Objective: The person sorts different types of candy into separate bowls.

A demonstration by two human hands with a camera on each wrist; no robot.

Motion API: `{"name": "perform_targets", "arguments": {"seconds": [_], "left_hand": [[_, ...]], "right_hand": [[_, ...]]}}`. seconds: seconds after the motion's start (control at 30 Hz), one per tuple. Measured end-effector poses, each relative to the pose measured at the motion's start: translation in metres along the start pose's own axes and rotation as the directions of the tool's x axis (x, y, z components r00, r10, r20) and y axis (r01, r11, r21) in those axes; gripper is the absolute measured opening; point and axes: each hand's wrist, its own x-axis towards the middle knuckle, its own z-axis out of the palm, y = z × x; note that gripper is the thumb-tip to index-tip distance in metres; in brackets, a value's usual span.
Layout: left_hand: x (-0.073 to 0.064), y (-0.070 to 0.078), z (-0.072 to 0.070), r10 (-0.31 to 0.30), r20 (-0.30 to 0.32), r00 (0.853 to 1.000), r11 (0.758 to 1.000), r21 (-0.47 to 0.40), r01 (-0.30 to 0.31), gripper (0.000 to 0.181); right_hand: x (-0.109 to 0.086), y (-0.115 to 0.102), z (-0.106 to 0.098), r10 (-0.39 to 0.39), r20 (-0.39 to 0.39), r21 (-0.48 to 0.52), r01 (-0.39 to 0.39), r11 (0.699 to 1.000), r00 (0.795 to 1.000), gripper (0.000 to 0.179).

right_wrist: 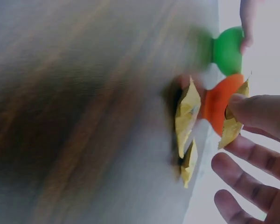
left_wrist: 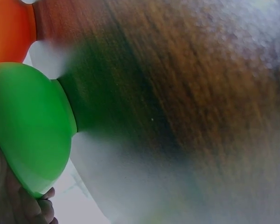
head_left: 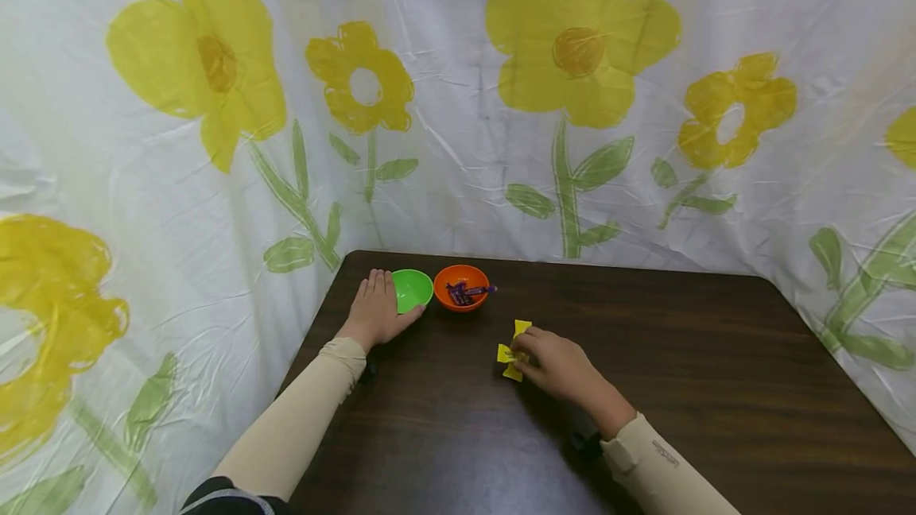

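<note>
Beside the green bowl (head_left: 413, 290), my left hand (head_left: 379, 312) touches its outer side with straight fingers, the thumb stretched along the near rim. The left wrist view has that green bowl (left_wrist: 35, 126) at its left, fingertips against the wall. My right hand (head_left: 558, 362) pinches a yellow-wrapped candy (right_wrist: 232, 123) between thumb and forefinger, its other fingers loosely spread. Below it, two more yellow-wrapped candies (right_wrist: 187, 119) lie on the table. An orange bowl (head_left: 461, 270) stands right of the green one, with several purple-wrapped candies (head_left: 463, 293) inside.
The dark wooden table (head_left: 680, 364) has rounded far corners. Behind it hangs a white curtain (head_left: 444, 173) printed with yellow flowers. The two bowls stand side by side close to the table's far left corner.
</note>
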Motion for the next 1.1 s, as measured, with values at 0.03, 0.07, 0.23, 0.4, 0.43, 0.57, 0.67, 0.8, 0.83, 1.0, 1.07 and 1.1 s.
{"name": "perform_targets", "arguments": {"seconds": [0.03,0.07,0.23,0.4,0.43,0.57,0.67,0.8,0.83,1.0,1.07,1.1], "left_hand": [[0.0,-0.001,0.001,0.001,0.002,1.0,1.0,0.0,-0.001,0.11],[0.0,-0.001,0.002,0.002,0.003,1.0,1.0,-0.002,-0.002,0.11],[-0.002,0.001,0.001,-0.004,0.009,1.0,1.0,-0.012,0.004,0.11],[-0.002,0.002,-0.001,-0.004,0.003,1.0,1.0,-0.019,0.004,0.109],[-0.002,0.002,0.0,-0.004,0.003,1.0,1.0,-0.019,0.004,0.109],[-0.002,0.001,0.001,-0.005,0.004,1.0,1.0,-0.011,0.005,0.109],[-0.002,0.0,0.001,0.0,0.002,1.0,1.0,-0.009,0.0,0.109],[-0.001,0.0,0.001,-0.003,0.008,1.0,1.0,-0.006,0.003,0.111],[-0.001,0.0,0.001,-0.004,0.009,1.0,1.0,-0.004,0.004,0.112],[0.001,-0.001,0.005,-0.007,0.001,1.0,1.0,0.003,0.007,0.112],[0.001,-0.001,0.005,-0.008,0.0,1.0,1.0,0.004,0.008,0.112],[0.001,-0.001,0.005,-0.01,0.0,1.0,1.0,0.004,0.01,0.112]], "right_hand": [[0.001,-0.001,0.0,0.006,0.004,0.005,-0.006,1.0,1.0,0.014],[0.003,-0.002,0.0,0.011,0.006,0.011,-0.011,1.0,1.0,0.014],[0.008,-0.005,0.001,0.016,0.016,0.017,-0.017,1.0,1.0,0.015],[0.011,-0.007,0.003,0.007,0.015,0.021,-0.007,1.0,1.0,0.015],[0.012,-0.007,0.004,0.007,0.017,0.023,-0.007,1.0,1.0,0.015],[0.013,-0.009,0.003,0.009,0.027,0.032,-0.009,0.999,1.0,0.014],[0.014,-0.011,0.002,0.014,0.028,0.038,-0.015,0.999,1.0,0.015],[0.018,-0.015,0.001,0.017,0.014,0.04,-0.017,0.999,1.0,0.015],[0.02,-0.015,0.001,0.018,0.009,0.039,-0.019,0.999,1.0,0.015],[0.032,-0.022,-0.001,0.035,-0.02,0.046,-0.034,0.998,0.999,0.016],[0.039,-0.025,-0.001,0.041,-0.033,0.055,-0.039,0.998,0.999,0.017],[0.042,-0.026,-0.001,0.043,-0.038,0.063,-0.041,0.997,0.998,0.017]]}}
